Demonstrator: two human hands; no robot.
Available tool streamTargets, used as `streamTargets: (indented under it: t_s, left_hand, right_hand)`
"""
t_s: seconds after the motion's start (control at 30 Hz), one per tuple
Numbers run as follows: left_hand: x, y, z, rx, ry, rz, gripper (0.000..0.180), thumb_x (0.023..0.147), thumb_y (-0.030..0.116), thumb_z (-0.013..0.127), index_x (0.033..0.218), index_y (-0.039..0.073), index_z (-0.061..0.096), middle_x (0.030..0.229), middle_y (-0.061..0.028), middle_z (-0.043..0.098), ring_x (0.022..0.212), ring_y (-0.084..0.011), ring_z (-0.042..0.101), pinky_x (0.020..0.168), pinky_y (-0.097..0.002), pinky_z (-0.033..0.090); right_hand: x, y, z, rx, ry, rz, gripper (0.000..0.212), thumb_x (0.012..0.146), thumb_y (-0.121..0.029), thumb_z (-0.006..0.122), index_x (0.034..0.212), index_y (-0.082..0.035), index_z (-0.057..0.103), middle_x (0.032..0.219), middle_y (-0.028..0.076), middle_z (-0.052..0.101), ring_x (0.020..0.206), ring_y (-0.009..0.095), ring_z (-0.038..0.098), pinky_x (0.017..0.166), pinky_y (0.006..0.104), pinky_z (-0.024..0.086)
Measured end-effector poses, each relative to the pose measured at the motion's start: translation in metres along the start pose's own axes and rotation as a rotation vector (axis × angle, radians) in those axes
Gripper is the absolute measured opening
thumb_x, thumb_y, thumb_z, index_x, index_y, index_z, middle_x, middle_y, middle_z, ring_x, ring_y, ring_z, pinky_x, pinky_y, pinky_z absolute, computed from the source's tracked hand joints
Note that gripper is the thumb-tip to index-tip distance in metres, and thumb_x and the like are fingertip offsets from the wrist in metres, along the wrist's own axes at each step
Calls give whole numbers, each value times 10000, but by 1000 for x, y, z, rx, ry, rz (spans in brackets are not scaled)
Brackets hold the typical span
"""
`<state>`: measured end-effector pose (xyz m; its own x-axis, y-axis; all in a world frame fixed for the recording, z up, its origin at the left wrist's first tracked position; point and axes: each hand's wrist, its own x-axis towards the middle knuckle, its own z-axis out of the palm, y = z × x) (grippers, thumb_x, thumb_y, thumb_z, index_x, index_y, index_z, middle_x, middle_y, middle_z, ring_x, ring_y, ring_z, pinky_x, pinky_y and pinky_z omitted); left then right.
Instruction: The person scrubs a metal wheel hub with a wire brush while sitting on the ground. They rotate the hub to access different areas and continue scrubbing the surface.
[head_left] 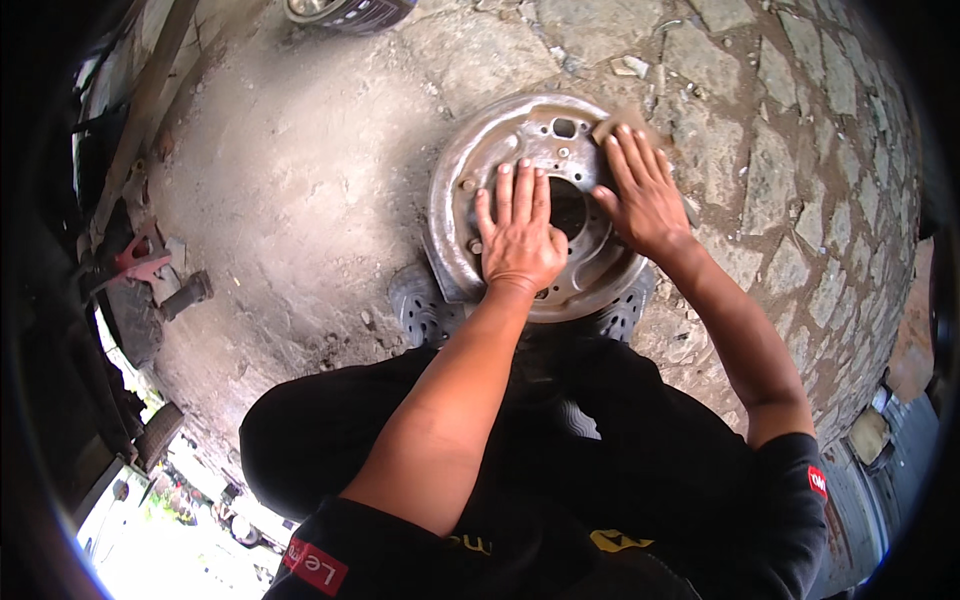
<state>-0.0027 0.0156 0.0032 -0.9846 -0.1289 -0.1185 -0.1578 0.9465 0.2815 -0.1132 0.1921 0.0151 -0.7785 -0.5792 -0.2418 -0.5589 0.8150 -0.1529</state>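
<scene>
A round metal brake backing plate (465,165), worn grey-brown with bolts, holes and a dark central opening, lies on the ground between my feet. My left hand (520,235) rests flat on its face, fingers stretched forward, left of the opening. On the plate's far right rim, my right hand (642,190) presses down a brown sheet that looks like sandpaper (608,124). Its fingers lie close together over the sheet, and the thumb reaches toward the opening. Most of the sheet is hidden under that hand.
Grey perforated clogs (412,308) on my feet flank the plate's near edge. A dark can (365,14) stands at the far edge of view. To the left are a red metal part (142,256) and a dark cylindrical piece (188,294). Rough stone paving (770,175) spreads to the right.
</scene>
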Motion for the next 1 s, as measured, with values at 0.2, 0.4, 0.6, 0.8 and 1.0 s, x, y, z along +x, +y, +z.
streamTargets:
  t_s: [0.2,0.4,0.6,0.8,1.0]
  left_hand:
    - [0,-3,-1,9,-42,-3,805,826,281,519,1575,58,327,1678,-121,224,1562,-316,150,1237,-568,78]
    - [0,-3,-3,9,-83,-21,797,840,282,498,1583,61,313,1690,-121,191,1571,-308,120,1248,-556,50]
    - [0,-4,1,17,-64,-22,792,836,289,499,1575,58,333,1689,-120,200,1572,-295,120,1247,-559,46]
    - [1,-3,1,22,-67,-15,790,836,288,501,1574,61,336,1690,-119,195,1573,-294,117,1245,-565,51]
    - [2,-2,0,25,-75,-17,804,830,288,507,1578,57,322,1688,-131,196,1572,-298,119,1244,-563,43]
  right_hand:
    - [42,-2,-9,17,102,-18,716,1047,-509,412,1581,-53,275,1654,147,267,1528,314,256,1241,522,200]
    - [5,0,3,-93,20,-7,743,1040,-535,401,1593,-62,254,1678,123,213,1551,315,185,1249,522,169]
    - [31,-11,-6,-28,78,29,722,1047,-520,392,1580,-48,277,1670,137,226,1543,314,210,1247,519,175]
    - [1,-12,0,-26,32,25,724,1042,-532,404,1573,-50,308,1669,136,227,1550,323,188,1243,536,172]
    - [34,-6,-4,18,117,22,719,1043,-528,399,1574,-52,302,1663,138,247,1537,311,232,1236,539,190]
